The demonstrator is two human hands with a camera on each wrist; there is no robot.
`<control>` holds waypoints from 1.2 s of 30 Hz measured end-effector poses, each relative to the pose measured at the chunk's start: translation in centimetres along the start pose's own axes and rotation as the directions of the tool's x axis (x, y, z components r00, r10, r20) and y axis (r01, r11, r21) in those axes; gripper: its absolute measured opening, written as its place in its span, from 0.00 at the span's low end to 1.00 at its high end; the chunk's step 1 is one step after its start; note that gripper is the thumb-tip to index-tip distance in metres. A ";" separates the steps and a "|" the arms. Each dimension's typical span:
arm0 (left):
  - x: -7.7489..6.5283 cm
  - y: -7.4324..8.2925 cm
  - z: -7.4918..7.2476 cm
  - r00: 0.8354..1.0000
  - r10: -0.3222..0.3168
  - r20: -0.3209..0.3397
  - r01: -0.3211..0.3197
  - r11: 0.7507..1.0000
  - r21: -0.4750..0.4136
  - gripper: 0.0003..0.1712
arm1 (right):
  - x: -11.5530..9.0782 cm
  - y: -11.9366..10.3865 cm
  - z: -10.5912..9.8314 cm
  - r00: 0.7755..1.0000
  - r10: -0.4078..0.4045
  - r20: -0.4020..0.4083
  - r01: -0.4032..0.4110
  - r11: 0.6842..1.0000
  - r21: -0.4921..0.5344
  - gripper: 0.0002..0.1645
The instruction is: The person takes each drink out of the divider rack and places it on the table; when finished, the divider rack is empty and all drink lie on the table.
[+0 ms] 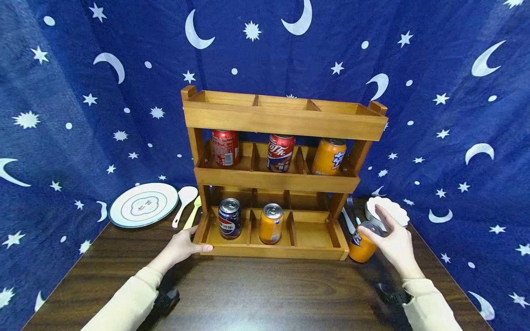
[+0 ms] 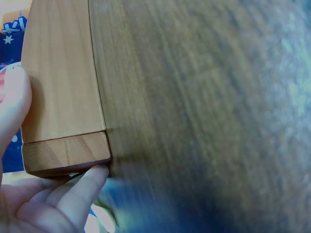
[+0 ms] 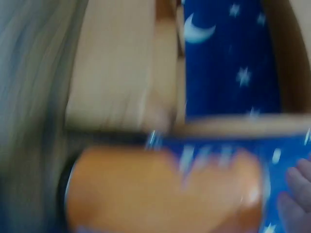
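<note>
At the lower left corner of a two-tier wooden rack point(image 1: 265, 251), my left hand point(image 1: 180, 248) grips the frame, thumb over the front board and fingers against its end. The left wrist view shows this front board point(image 2: 60, 82) between thumb and fingers. An orange soda can point(image 1: 361, 250) stands on the table beside the rack's right end. My right hand point(image 1: 396, 243) is at its top with thumb and fingers spread wide. In the right wrist view the blurred orange can point(image 3: 155, 191) shows, with fingertips point(image 3: 297, 187) just past its end.
On the middle shelf sit two red cans point(image 1: 225, 149) and an orange can point(image 1: 329, 156). A dark blue can point(image 1: 230, 218) and another orange can point(image 1: 271, 224) occupy the bottom shelf. Plate point(image 1: 120, 212) and spoons point(image 1: 187, 196) lie left; fork point(image 1: 351, 202) and white bowl point(image 1: 391, 209) right.
</note>
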State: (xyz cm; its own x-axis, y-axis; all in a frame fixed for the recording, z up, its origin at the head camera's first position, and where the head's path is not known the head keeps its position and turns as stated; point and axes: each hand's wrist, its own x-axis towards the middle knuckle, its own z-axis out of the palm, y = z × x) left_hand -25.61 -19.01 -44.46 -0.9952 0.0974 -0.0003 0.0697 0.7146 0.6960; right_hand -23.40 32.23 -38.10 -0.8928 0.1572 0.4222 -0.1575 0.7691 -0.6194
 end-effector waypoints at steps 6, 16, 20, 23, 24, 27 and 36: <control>0.3 -0.1 0.1 1.000 -0.020 0.007 0.020 1.000 -0.009 0.54 | 0.2 -3.4 3.4 0.982 -0.142 0.126 0.134 0.988 0.072 0.42; -0.5 -0.4 0.1 0.999 -0.043 0.008 0.043 0.999 0.001 0.53 | 0.2 -7.4 12.1 0.953 -0.220 0.208 0.188 0.968 0.164 0.48; -0.3 -0.5 0.0 0.999 -0.048 -0.004 0.048 0.999 0.001 0.53 | 0.4 -8.5 14.9 0.952 -0.204 0.229 0.157 0.966 0.205 0.49; -0.1 -0.4 0.1 0.999 -0.047 -0.004 0.047 0.999 0.000 0.53 | 0.7 -9.4 16.4 0.949 -0.191 0.250 0.122 0.956 0.268 0.50; -0.1 -0.4 0.1 0.999 -0.048 -0.004 0.048 0.999 -0.001 0.54 | 0.8 -9.7 16.8 0.949 -0.184 0.257 0.104 0.949 0.296 0.51; 0.2 -0.3 0.2 0.999 -0.048 -0.003 0.048 0.999 -0.009 0.55 | 1.1 -10.2 17.6 0.948 -0.168 0.271 0.062 0.930 0.362 0.50; 0.1 -0.1 0.2 0.998 -0.059 -0.005 0.059 0.998 -0.010 0.54 | 0.6 -10.6 18.6 0.946 -0.205 0.253 0.093 0.914 0.394 0.43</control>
State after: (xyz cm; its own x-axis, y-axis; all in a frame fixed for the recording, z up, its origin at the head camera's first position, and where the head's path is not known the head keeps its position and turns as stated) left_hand -25.69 -18.96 -44.68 -0.9980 0.0510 -0.0378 0.0098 0.7125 0.7016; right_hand -30.14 12.60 -43.60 -0.9186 -0.1653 0.3589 -0.3932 0.4737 -0.7880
